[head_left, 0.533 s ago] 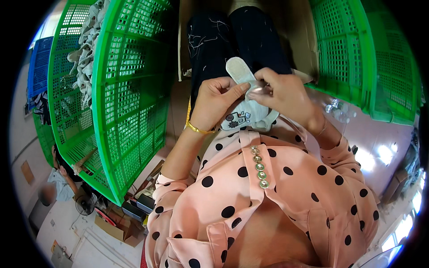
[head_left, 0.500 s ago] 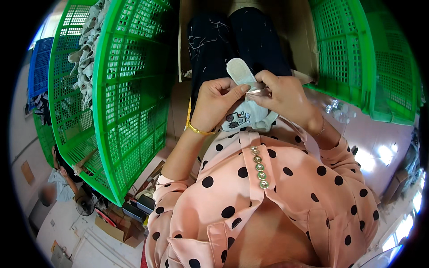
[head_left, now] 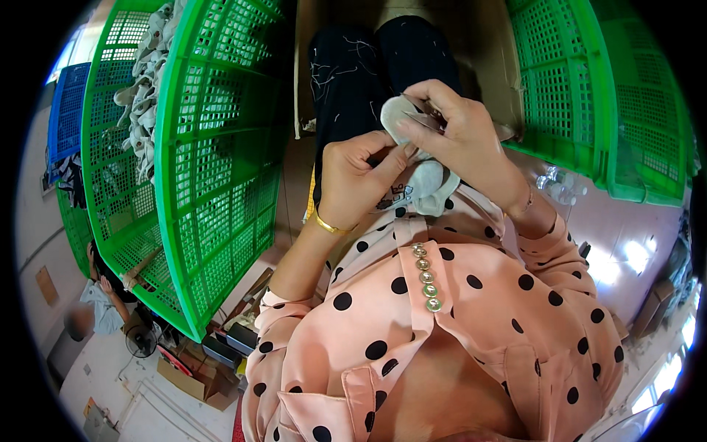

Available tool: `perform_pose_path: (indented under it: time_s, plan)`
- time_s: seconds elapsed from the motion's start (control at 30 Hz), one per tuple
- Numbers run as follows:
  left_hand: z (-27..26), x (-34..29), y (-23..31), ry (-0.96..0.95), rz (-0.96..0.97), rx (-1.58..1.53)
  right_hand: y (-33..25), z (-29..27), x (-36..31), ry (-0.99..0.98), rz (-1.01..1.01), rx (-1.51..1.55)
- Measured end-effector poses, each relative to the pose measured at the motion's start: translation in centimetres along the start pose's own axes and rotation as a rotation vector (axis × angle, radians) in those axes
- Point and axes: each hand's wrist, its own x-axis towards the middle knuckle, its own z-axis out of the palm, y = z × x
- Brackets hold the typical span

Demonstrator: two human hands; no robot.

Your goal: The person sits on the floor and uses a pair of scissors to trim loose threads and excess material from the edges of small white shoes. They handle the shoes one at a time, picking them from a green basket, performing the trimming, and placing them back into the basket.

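Note:
Over my lap, both hands are on a small pale cloth shoe [head_left: 428, 180] with a dark printed picture on its fabric, now partly covered by my left hand. My left hand [head_left: 355, 175] is closed, thumb and forefinger pinching the shoe's edge near its middle. My right hand [head_left: 470, 140] is closed around the rounded pale end, its thumb pressed on top. Something greyish lies within the right hand's curled fingers; I cannot make out whether it is a tool or part of the shoe.
Tall green plastic crates [head_left: 213, 162] stand on my left, one holding several pale shoes [head_left: 143, 103]. More green crates [head_left: 563, 81] are at right. A cardboard box [head_left: 490, 44] surrounds my thread-strewn knees. A fan [head_left: 141, 337] and another person [head_left: 99, 306] are at far left.
My right hand has moved up and taken hold of the shoe's rounded end, which stuck out free before. A shiny metal piece by the right fingers no longer shows. The print is more covered.

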Motion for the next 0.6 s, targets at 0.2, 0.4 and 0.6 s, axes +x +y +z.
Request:
perform_pose_path:
  time_s: [0.2,0.4,0.6]
  plan:
    - [-0.9,0.5,1.0,0.204,0.385,0.445,0.2,-2.1,2.0,0.384,-0.046,-0.026]
    - [-0.3,1.2,2.0,0.236,0.725,0.822,-2.8,-0.1,0.8,0.239,-0.246,-0.272]
    - [-0.8,2.9,2.8,0.290,0.861,0.994,-3.9,-0.6,3.1,0.295,-0.356,-0.354]
